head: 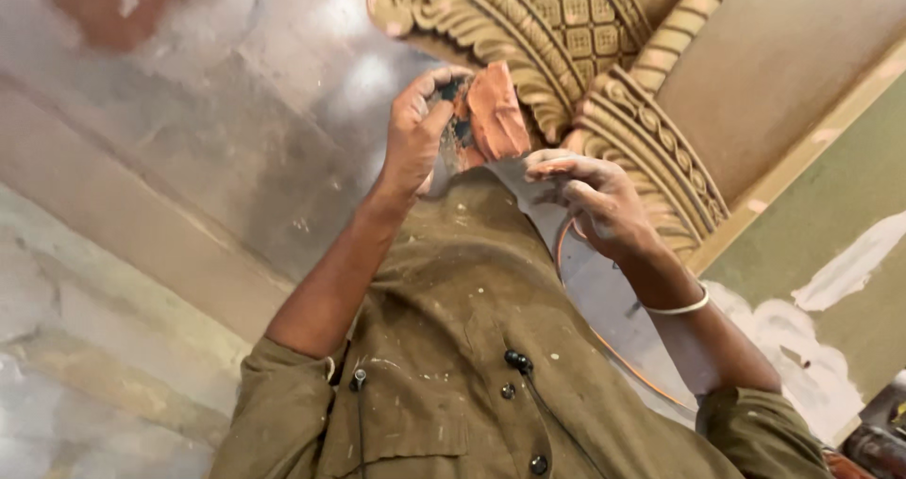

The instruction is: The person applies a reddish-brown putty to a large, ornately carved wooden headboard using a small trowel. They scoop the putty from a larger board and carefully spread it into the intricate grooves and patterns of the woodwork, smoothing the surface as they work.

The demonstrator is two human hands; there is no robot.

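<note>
Wall: a broad, glossy, mottled grey-brown surface (236, 111) fills the left side of the view, with a reddish patch (113, 2) near the top corner.
Shirt: an olive work shirt (472, 347), flecked with pale spatter, takes up the lower middle; dark buttons run down its front.
Carved moulding: an ornate tan moulding (566, 35) with leaf scrolls, a small square grid and a rope-like band curves across the top right, dusty in its grooves.
Green panel: a flat green surface (830, 215) lies at the right edge, with white filler smears (849, 267) on it.
Left hand: the left hand (420, 130) is raised by the moulding, fingers curled tight around a dark-backed sanding block; the grip is closed on it.
Right hand: the right hand (590, 196) sits just beside and below, near the rope band, fingers half curled and dusted pale; it is loosely open and I cannot see anything gripped in it.
Sanding block: the block's reddish-orange abrasive sheet (495, 111) is folded outward, just below the leaf scroll of the moulding; whether it presses on the carving I cannot tell.
Cord: a thin orange cord (604, 342) loops under the right wrist.
Bangle: a pale bangle (681, 306) rings the right forearm.
</note>
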